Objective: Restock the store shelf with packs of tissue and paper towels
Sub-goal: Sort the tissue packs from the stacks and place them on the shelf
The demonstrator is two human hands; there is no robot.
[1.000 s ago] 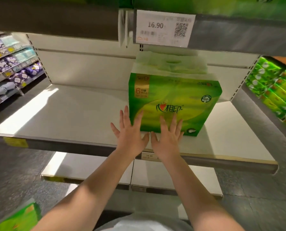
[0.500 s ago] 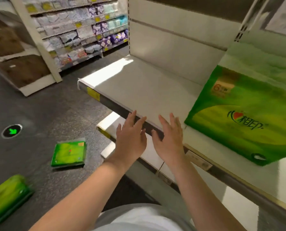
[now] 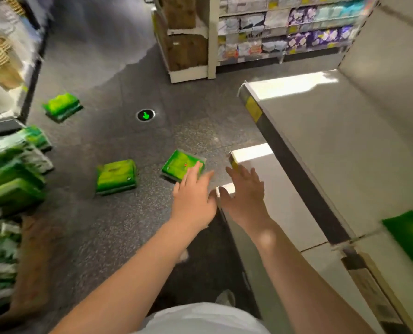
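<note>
Both hands (image 3: 221,196) empty, fingers spread, reaching toward nearest green tissue pack (image 3: 182,168) on floor (image 3: 118,237), likely next for shelf (image 3: 345,145).

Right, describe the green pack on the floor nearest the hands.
The pack is a flat rectangular bundle in glossy green-yellow plastic wrap with a small red mark on top. It lies flat on the dark speckled floor, skewed to the shelf edge. The left hand hovers open in front of it, covering its near corner; contact cannot be told.

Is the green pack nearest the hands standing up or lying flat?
Lying flat: the green pack rests on the floor, broad printed face upward.
</note>
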